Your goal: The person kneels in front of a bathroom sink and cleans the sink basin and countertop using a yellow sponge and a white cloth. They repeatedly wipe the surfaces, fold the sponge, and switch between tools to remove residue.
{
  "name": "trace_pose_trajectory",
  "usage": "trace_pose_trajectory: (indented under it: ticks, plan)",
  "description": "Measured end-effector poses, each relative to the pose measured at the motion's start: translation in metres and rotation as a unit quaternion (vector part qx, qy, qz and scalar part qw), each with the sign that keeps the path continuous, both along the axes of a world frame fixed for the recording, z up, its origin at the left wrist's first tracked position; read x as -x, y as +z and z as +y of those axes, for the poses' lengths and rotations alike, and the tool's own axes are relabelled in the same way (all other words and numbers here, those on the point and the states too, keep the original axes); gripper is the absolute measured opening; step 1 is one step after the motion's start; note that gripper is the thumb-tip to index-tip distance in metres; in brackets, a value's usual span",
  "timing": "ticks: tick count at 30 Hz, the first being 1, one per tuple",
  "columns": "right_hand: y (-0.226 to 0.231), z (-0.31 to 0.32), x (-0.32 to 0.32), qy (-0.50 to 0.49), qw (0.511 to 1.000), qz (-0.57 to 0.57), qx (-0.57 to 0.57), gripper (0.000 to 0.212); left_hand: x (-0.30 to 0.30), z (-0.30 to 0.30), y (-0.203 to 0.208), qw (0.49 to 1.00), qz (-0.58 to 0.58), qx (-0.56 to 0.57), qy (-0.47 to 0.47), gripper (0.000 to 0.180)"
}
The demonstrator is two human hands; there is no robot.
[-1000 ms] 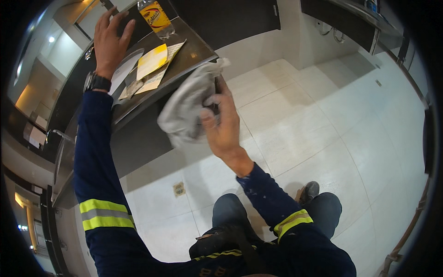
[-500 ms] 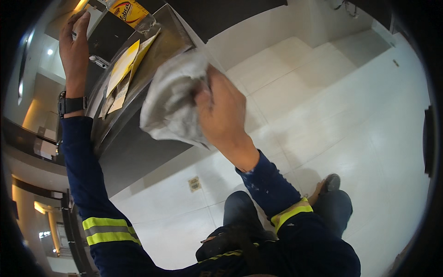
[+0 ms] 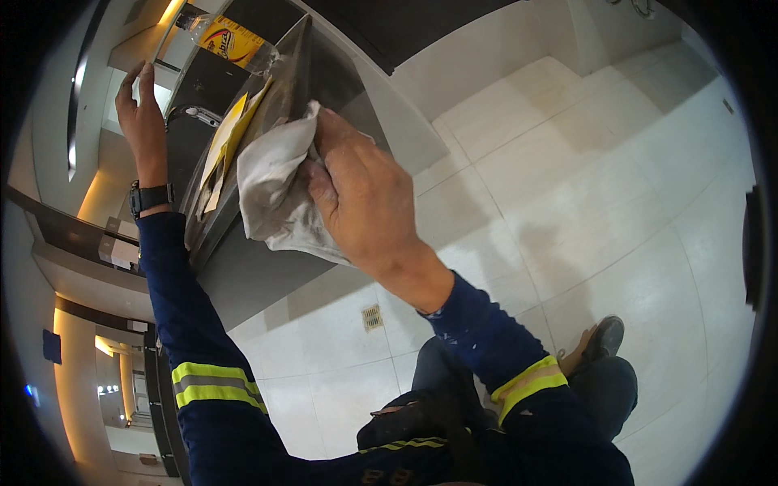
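A crumpled greyish-white cloth [image 3: 275, 194] is pinched in my right hand [image 3: 365, 198] and hangs beside the front edge of the dark countertop [image 3: 312, 77]. Whitish dust marks the fingers of this hand. My left hand [image 3: 142, 121], with a black watch on its wrist, is raised at the far left with fingers stretched up and nothing in them. Whether its fingertips touch a surface, I cannot tell. To its right lie folded yellow and cream card pieces [image 3: 228, 138] on the counter. A clear plastic bottle with a yellow label [image 3: 231, 42] is beyond them.
A chrome faucet [image 3: 194, 116] is behind the card pieces, close to my left hand. Pale floor tiles [image 3: 600, 219] spread below and to the right, with a small square drain [image 3: 372, 317]. My shoe [image 3: 604, 338] is at lower right.
The right hand and cloth have shifted a little left relative to the counter. My view has turned slightly, so the scene appears shifted. The left hand stays raised.
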State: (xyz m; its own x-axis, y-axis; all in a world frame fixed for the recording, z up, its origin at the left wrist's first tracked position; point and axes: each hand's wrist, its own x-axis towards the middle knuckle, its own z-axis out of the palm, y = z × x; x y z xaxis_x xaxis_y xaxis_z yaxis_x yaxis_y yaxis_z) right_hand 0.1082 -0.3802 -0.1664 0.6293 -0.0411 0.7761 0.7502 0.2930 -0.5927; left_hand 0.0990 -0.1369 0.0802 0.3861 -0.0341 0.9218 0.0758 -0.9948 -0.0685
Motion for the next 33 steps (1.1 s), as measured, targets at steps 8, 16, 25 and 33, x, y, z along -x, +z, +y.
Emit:
trace_pose_trajectory:
  ticks: [8, 16, 25, 33]
  plan:
    - [-0.088, -0.014, 0.015, 0.124, 0.984, 0.127, -0.014, 0.041, 0.007, 0.023, 0.002, 0.998, 0.029, 0.054, -0.001, 0.054]
    - [0.010, 0.004, -0.003, 0.065, 0.997, 0.019, -0.022, 0.050, 0.008, 0.020, -0.006, 0.993, 0.054, 0.108, -0.004, 0.051]
    - [-0.075, 0.007, 0.006, 0.073, 0.995, 0.016, -0.061, 0.054, 0.009, 0.000, -0.006, 0.993, 0.046, 0.111, -0.006, 0.050]
    - [-0.176, -0.015, -0.027, 0.189, 0.878, 0.399, -0.184, 0.037, 0.020, 0.029, 0.000, 0.998, 0.047, 0.004, 0.051, 0.051]
